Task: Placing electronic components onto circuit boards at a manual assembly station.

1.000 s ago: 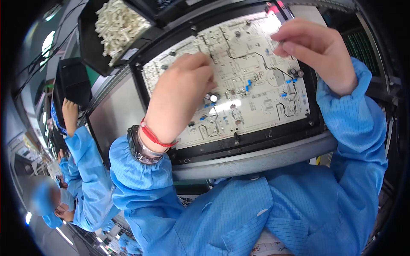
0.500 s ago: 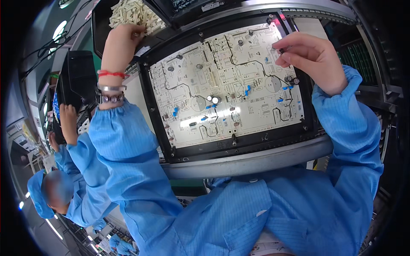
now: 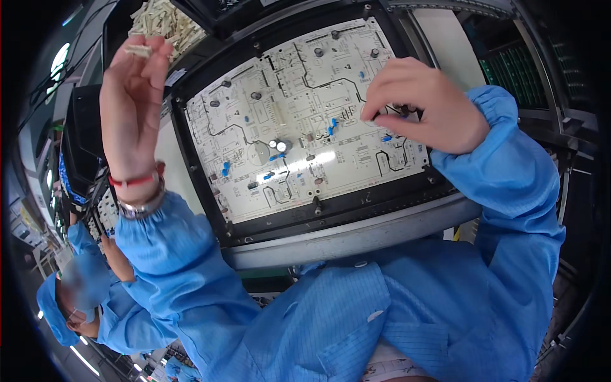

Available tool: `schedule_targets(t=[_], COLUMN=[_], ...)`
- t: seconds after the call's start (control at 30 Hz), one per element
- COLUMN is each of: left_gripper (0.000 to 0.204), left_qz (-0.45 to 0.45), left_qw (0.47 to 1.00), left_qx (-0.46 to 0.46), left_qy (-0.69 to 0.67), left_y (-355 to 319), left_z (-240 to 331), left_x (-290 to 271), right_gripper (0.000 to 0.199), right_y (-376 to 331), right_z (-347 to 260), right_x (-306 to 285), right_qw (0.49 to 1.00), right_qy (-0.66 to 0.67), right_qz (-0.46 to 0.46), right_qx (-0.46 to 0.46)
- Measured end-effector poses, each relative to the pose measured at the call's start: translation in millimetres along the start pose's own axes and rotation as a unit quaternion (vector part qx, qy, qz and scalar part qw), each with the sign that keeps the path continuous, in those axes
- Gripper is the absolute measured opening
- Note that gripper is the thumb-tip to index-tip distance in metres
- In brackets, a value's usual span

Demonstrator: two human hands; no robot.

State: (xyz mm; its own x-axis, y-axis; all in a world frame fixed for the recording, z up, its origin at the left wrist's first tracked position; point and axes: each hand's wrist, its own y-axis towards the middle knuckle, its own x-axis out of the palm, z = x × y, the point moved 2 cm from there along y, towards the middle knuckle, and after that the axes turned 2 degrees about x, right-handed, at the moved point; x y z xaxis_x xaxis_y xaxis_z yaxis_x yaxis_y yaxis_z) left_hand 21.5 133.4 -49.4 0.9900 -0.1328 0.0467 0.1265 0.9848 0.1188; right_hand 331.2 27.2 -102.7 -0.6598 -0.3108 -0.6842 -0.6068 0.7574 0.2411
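My left hand (image 3: 135, 95) is raised palm-up beside the black bin. Its fingertips pinch a small off-white connector (image 3: 138, 51). My right hand (image 3: 423, 105) hovers over the right part of a white printed circuit board (image 3: 296, 134), thumb and forefinger together. A speck of something dark shows at those fingertips, too small to name. The board sits in a black frame (image 3: 273, 232). Small black capacitors (image 3: 374, 53), a pair of white-topped capacitors (image 3: 277, 146) and blue disc-like parts (image 3: 332, 126) stand on it. My right hand hides part of the board's right side.
A black bin heaped with off-white connectors (image 3: 167, 25) stands at the back left. A metal rail (image 3: 356, 235) runs along the front of the frame. Green boards (image 3: 509, 79) are racked at far right. At left, a co-worker in blue (image 3: 137, 318) works near black bins (image 3: 89, 140).
My left hand has come out of the bin with a connector. My right hand has moved nearer and left, uncovering a black capacitor at the board's upper right. The whole view has shifted.
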Motion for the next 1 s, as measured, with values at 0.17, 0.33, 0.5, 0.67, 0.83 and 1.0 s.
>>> schedule_targets(t=[0.17, 0.33, 0.5, 0.67, 0.83, 1.0], left_gripper=[0.033, 0.032, 0.030, 0.030, 0.033, 0.034], left_qz=[-0.136, -0.149, -0.144, -0.157, -0.185, -0.184], left_qw=[0.978, 0.975, 0.974, 0.971, 0.973, 0.971], left_qx=[-0.102, -0.150, -0.156, -0.173, -0.137, -0.149], left_qy=[-0.122, -0.068, -0.077, -0.040, -0.004, 0.020], left_y=[-38, -54, -62, -67, -74, -73], left_z=[-4, -12, -19, -16, -3, 6], left_x=[28, 49, 60, 58, 63, 66], right_gripper=[0.014, 0.013, 0.013, 0.014, 0.014, 0.013], right_y=[-5, -5, -6, -2, -2, -2], right_z=[-7, -18, -18, -17, -18, -28], right_x=[14, 22, 35, 48, 47, 48], right_qw=[0.998, 0.996, 0.997, 0.996, 0.996, 0.982], right_qy=[-0.042, -0.074, -0.071, -0.074, -0.074, -0.159], right_qz=[-0.024, 0.014, 0.001, 0.023, 0.034, 0.038], right_qx=[-0.028, -0.040, -0.030, -0.033, -0.043, -0.091])
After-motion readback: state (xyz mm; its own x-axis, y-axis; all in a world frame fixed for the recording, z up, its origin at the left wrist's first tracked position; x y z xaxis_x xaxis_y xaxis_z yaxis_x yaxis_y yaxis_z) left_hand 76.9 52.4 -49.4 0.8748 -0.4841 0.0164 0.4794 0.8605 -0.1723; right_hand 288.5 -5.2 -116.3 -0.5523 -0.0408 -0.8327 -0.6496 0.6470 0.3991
